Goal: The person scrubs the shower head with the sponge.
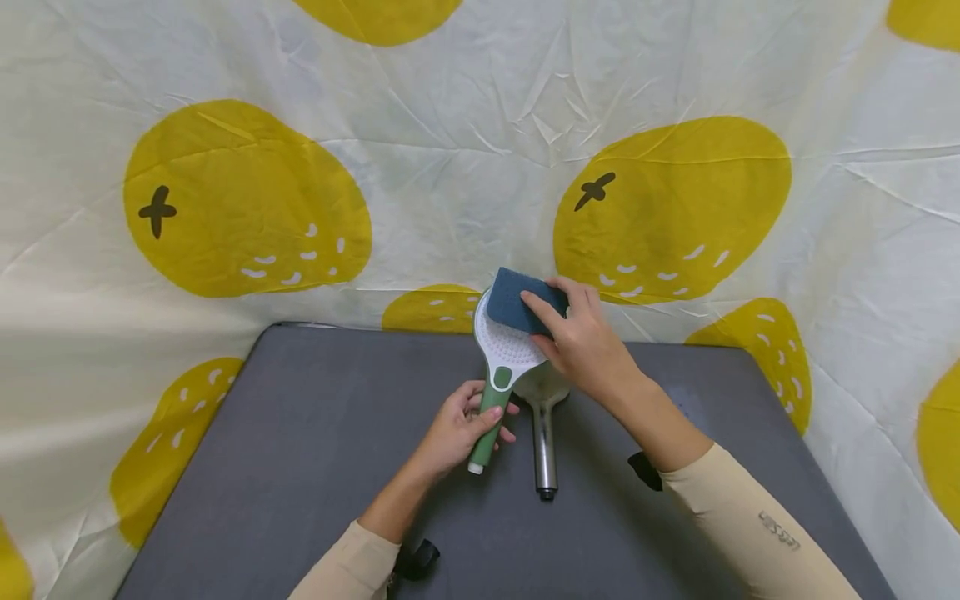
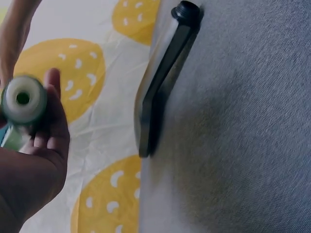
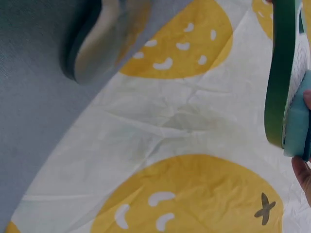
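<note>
My left hand grips the green handle of a white-faced shower head, holding it tilted above the table with its nozzle face toward me. In the left wrist view the handle's hollow white end points at the camera. My right hand pinches a blue sponge against the upper part of the nozzle face, covering some of it. The right wrist view shows the sponge's light side lying along the nozzles, with its dark layer under the fingers.
A second shower head, metallic with a chrome handle, lies on the grey table just behind and right of the green one. A white cloth printed with yellow fruit hangs behind and around the table. Black straps sit at both wrists.
</note>
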`<state>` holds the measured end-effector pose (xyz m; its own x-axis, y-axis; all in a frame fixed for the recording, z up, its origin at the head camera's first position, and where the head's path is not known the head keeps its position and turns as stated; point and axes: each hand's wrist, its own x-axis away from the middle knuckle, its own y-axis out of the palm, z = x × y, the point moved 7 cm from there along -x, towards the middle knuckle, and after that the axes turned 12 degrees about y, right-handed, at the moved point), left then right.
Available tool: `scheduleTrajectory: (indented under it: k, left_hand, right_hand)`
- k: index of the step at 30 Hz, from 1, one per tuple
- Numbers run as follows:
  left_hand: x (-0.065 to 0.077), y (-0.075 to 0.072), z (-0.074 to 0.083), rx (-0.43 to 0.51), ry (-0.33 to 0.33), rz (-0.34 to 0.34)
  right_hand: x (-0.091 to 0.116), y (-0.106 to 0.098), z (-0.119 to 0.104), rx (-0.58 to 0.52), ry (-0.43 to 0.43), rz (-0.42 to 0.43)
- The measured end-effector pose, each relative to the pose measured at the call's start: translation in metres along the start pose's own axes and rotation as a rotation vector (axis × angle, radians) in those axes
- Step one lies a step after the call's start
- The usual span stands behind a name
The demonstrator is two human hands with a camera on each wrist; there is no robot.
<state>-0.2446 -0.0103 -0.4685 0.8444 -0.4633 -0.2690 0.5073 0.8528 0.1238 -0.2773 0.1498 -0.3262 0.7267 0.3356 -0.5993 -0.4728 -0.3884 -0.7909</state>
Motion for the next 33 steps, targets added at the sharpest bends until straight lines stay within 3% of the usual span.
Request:
scheduleTrajectory:
  k: [4, 12, 22, 28, 33]
  left_hand:
    - [-0.002, -0.002, 0.000, -0.027, 0.020, -0.024]
    - [-0.003, -0.010, -0.002, -0.064, 0.012, 0.085]
    - [-0.004, -0.012, 0.001, -0.065, 0.026, 0.131]
    - [-0.004, -0.015, 0.000, -0.090, 0.001, 0.165]
    - [-0.006, -0.010, -0.001, -0.084, -0.018, 0.133]
  right_hand:
    - [-0.009, -0.006, 0.006, -0.015, 0.009, 0.027]
    - [-0.011, -0.001, -0.004, 0.005, -0.076, 0.036]
    - [0.021, 0.015, -0.037, 0.023, -0.165, -0.044]
    - [0.041, 0.018, -0.048, 0.029, -0.195, -0.057]
    - [0.043, 0.017, -0.049, 0.038, -0.189, -0.064]
